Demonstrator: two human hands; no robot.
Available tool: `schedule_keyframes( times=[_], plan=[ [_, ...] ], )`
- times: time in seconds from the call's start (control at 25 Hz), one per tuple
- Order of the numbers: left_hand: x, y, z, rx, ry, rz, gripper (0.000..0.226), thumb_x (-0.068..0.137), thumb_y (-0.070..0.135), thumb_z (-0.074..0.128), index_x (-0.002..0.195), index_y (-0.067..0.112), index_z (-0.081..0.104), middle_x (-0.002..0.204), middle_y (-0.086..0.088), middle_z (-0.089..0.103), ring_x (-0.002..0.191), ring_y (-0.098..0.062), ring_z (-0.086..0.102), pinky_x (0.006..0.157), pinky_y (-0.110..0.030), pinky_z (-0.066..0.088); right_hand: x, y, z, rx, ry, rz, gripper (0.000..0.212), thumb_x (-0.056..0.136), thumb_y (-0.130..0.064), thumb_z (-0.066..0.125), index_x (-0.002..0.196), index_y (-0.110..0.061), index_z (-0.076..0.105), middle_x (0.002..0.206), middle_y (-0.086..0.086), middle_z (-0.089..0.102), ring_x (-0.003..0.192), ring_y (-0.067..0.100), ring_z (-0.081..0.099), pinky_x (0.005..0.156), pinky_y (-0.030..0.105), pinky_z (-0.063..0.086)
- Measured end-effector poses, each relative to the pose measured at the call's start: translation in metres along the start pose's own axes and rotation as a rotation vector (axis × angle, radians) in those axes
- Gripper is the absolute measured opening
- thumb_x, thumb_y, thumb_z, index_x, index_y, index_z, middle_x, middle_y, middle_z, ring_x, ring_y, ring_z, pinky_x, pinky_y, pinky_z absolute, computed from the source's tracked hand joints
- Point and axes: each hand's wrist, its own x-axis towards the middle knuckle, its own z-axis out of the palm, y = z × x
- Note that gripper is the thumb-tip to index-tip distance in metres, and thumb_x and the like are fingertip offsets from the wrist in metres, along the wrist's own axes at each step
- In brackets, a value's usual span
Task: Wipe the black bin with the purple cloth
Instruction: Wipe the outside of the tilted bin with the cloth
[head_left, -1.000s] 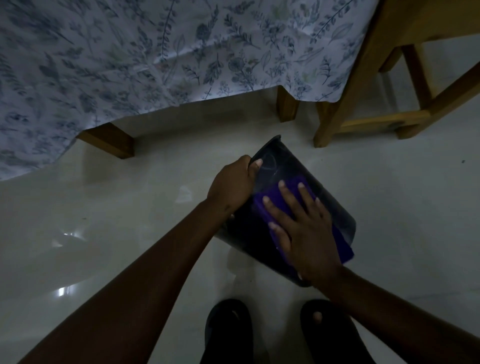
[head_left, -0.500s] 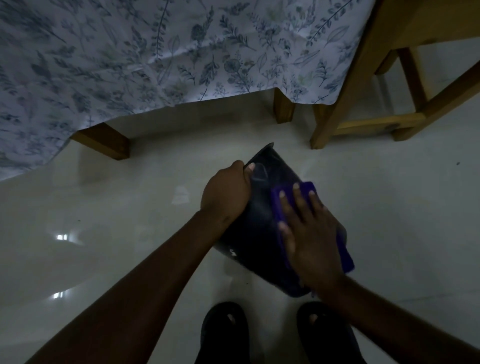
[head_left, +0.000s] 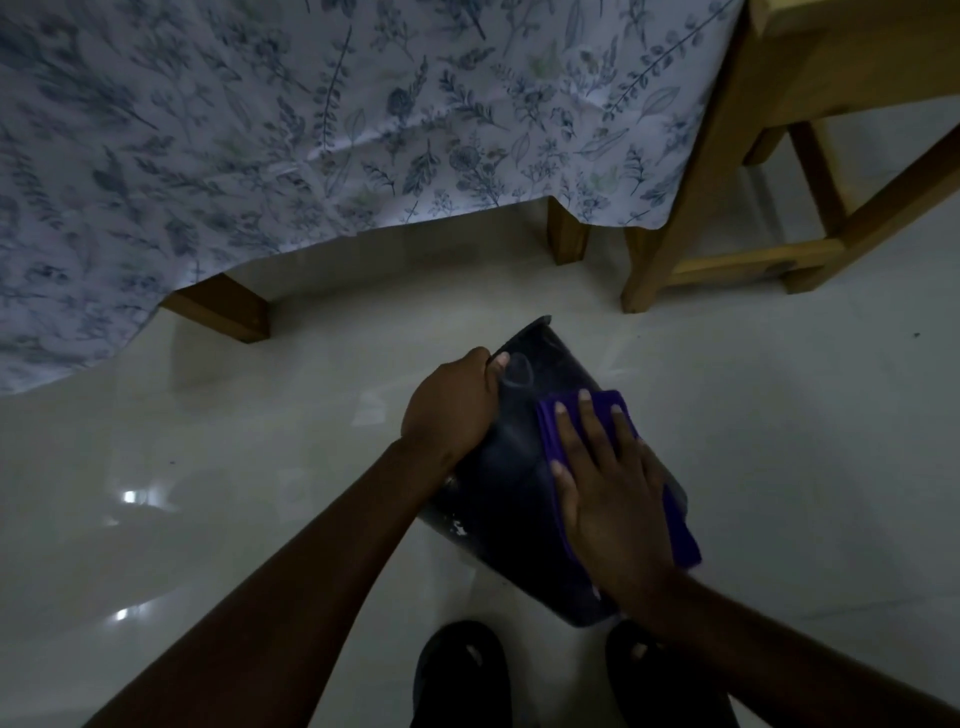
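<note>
The black bin (head_left: 511, 467) lies tilted on its side on the pale glossy floor (head_left: 234, 467), just in front of the person's dark slippers (head_left: 460, 670). Its smooth, dim wall faces up, with pale specks near the lower left edge. The left hand (head_left: 452, 410) has its grip clenched on the bin's upper left edge. The right hand (head_left: 605, 493) lies flat, fingers spread, pressing the folded purple cloth (head_left: 556, 421) against the bin's upper right side; no closed grip there.
</note>
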Motion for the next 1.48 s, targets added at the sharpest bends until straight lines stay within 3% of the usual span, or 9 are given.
schedule_keyframes(
  times=[0.2,0.32,0.44,0.68,0.8,0.92,1.12,1.36,1.48],
  plan=[
    [0.0,0.0,0.0,0.012,-0.001,-0.01,0.038,0.102,0.043,0.026,0.085,0.015,0.048,0.084,-0.01,0.063,0.071,-0.025,0.053,0.066,-0.032,0.04,0.055,0.027,-0.009,0.24,-0.032,0.216,0.055,0.1,-0.038,0.024,0.151,-0.016,0.024,0.155,0.009,0.033,0.14,0.028,0.036,0.113,0.045,0.032],
    [-0.002,-0.002,0.003,0.062,0.038,-0.028,0.042,0.102,0.043,0.026,0.09,0.011,0.051,0.087,-0.013,0.065,0.071,-0.026,0.053,0.065,-0.032,0.039,-0.004,0.0,0.0,-0.032,-0.048,0.075,0.059,0.097,-0.043,0.021,0.153,-0.024,0.014,0.161,0.007,0.019,0.145,0.035,0.021,0.112,0.053,0.027],
    [0.002,0.0,0.003,0.033,0.035,0.006,0.038,0.102,0.04,0.027,0.085,0.014,0.048,0.087,-0.013,0.065,0.072,-0.025,0.052,0.064,-0.032,0.035,-0.01,-0.014,0.005,-0.123,-0.055,-0.049,0.059,0.098,-0.043,0.021,0.153,-0.03,0.007,0.163,0.004,0.01,0.147,0.036,0.014,0.108,0.055,0.028],
    [0.004,0.003,0.003,0.004,0.028,-0.036,0.037,0.102,0.04,0.027,0.086,0.014,0.048,0.093,-0.017,0.066,0.074,-0.029,0.053,0.067,-0.031,0.036,0.039,0.019,-0.005,0.093,-0.032,0.198,0.06,0.097,-0.044,0.014,0.153,-0.023,0.014,0.159,0.007,0.023,0.143,0.032,0.028,0.109,0.054,0.034],
    [0.005,0.003,0.005,0.037,0.052,-0.045,0.04,0.102,0.041,0.027,0.091,0.011,0.051,0.093,-0.016,0.066,0.077,-0.032,0.057,0.066,-0.032,0.035,-0.009,-0.005,-0.003,-0.124,-0.057,0.054,0.059,0.097,-0.043,0.022,0.153,-0.026,0.013,0.161,0.009,0.016,0.145,0.037,0.019,0.108,0.056,0.03],
    [0.004,0.002,0.004,0.012,0.034,-0.018,0.035,0.102,0.04,0.026,0.084,0.015,0.044,0.08,-0.008,0.057,0.07,-0.023,0.049,0.065,-0.031,0.032,0.009,-0.012,0.0,-0.155,-0.049,-0.067,0.059,0.098,-0.045,0.018,0.153,-0.027,0.007,0.162,0.007,0.009,0.147,0.037,0.013,0.11,0.055,0.023],
    [0.006,0.001,0.002,-0.015,0.028,-0.022,0.037,0.102,0.039,0.027,0.087,0.013,0.048,0.084,-0.01,0.061,0.071,-0.022,0.049,0.067,-0.03,0.034,0.055,0.012,-0.005,0.059,-0.054,0.131,0.062,0.096,-0.048,0.007,0.153,-0.022,0.012,0.16,0.008,0.019,0.144,0.031,0.025,0.109,0.056,0.034],
    [0.008,0.002,0.007,0.034,0.04,-0.045,0.039,0.102,0.04,0.026,0.09,0.013,0.051,0.086,-0.011,0.063,0.068,-0.02,0.047,0.064,-0.031,0.035,-0.004,-0.015,0.009,-0.217,-0.047,-0.056,0.063,0.096,-0.047,0.022,0.153,-0.024,0.008,0.162,0.011,0.008,0.146,0.037,0.012,0.11,0.056,0.023],
    [0.005,0.004,-0.002,-0.197,-0.016,-0.055,0.03,0.101,0.039,0.033,0.089,0.017,0.049,0.081,0.001,0.059,0.066,-0.012,0.051,0.057,-0.026,0.036,0.028,-0.012,-0.002,-0.158,-0.028,-0.013,0.062,0.098,-0.046,0.02,0.153,-0.023,0.005,0.162,0.013,0.008,0.147,0.034,0.013,0.112,0.053,0.022]
  ],
)
